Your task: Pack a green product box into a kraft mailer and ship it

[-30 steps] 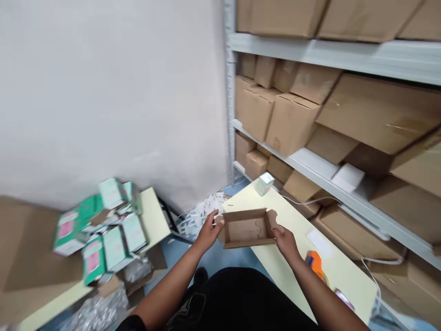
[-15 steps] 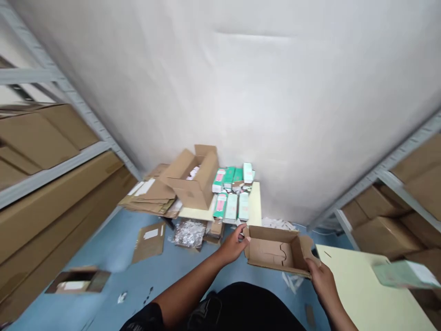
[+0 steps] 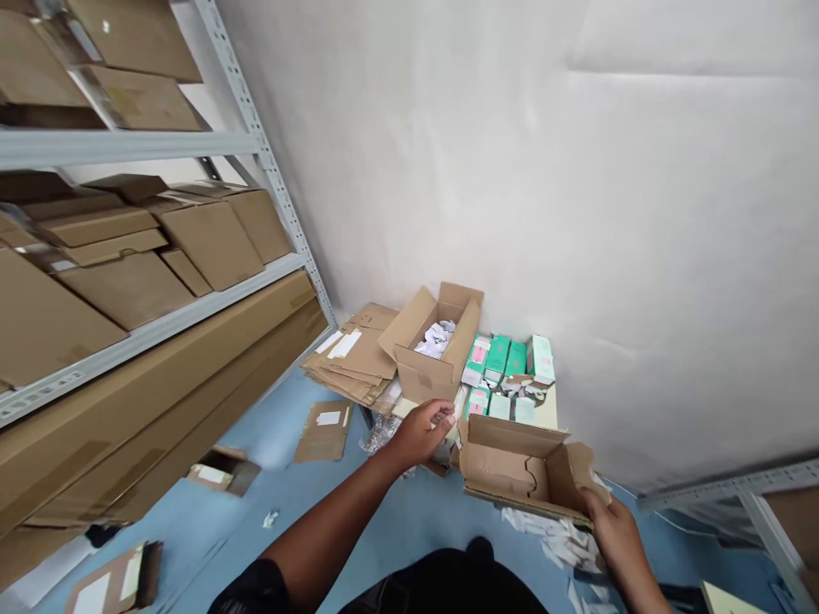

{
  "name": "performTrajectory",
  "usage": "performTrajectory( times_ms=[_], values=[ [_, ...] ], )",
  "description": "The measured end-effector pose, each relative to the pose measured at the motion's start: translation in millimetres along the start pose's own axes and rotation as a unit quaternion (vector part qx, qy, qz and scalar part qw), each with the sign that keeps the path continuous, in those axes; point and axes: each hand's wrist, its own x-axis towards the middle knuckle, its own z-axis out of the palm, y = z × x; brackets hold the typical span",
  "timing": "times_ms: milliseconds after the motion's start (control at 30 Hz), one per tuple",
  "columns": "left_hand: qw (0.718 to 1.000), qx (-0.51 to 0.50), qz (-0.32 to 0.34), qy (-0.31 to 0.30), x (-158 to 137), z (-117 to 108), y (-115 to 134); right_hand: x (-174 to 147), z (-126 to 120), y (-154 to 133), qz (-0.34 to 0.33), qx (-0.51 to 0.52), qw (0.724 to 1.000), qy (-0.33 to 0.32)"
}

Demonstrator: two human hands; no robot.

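Note:
My right hand (image 3: pixel 615 530) grips the right end of an open cardboard box (image 3: pixel 505 475), which is held in the air and tilted so that its bare inside shows. My left hand (image 3: pixel 423 433) is just left of that box, apart from it, with fingers loosely bent and nothing in them. Past my left hand, on the table (image 3: pixel 548 413), stands a larger open carton (image 3: pixel 425 373) with crumpled white paper (image 3: pixel 436 338) inside. Several green and white product boxes (image 3: pixel 497 360) lie to its right, partly hidden by the held box.
Flattened cardboard (image 3: pixel 358 354) is stacked left of the carton. A metal shelf (image 3: pixel 153 294) full of cartons runs along the left. Cardboard pieces (image 3: pixel 323 431) and white paper scraps (image 3: pixel 556 537) lie on the blue floor. Another shelf frame (image 3: pixel 735 477) stands at the right.
The view has turned left, so the table and carton appear further right. My left hand has let go of the held box's left end. My right hand still grips the box.

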Motion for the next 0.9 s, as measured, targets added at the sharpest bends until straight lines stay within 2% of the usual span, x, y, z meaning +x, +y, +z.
performTrajectory(
  times_ms=[133,267,333,433,567,767,833,900],
  values=[
    [0.997,0.053,0.007,0.051,47.3,-47.7,9.7,44.1,7.7,-17.9,0.003,0.003,0.998,-0.064],
    [0.994,0.072,-0.014,0.082,112.6,-83.3,5.5,93.3,13.2,-31.6,-0.016,0.013,0.994,-0.104],
    [0.991,0.107,-0.034,0.068,148.9,-95.6,-3.3,115.7,15.9,-37.9,-0.024,0.015,0.992,-0.121],
    [0.976,0.202,-0.085,-0.01,202.4,-105.8,-23.6,141.4,20.3,-48.3,-0.029,0.009,0.99,-0.14],
    [0.942,0.279,-0.149,-0.11,265.2,-100.5,-58.5,155.8,29.8,-62.8,-0.026,-0.003,0.989,-0.146],
    [0.902,0.342,-0.183,-0.192,336.4,-60.9,-115.6,139.5,56.2,-82.7,0.016,0.004,0.993,-0.118],
    [0.906,0.33,-0.157,-0.213,349.1,-47.4,-132.6,126.1,66.2,-89.9,0.03,-0.003,0.996,-0.086],
    [0.933,0.275,-0.083,-0.217,354.6,-37.7,-146.0,109.7,75.9,-97.4,0.041,-0.019,0.998,-0.032]
  ],
)
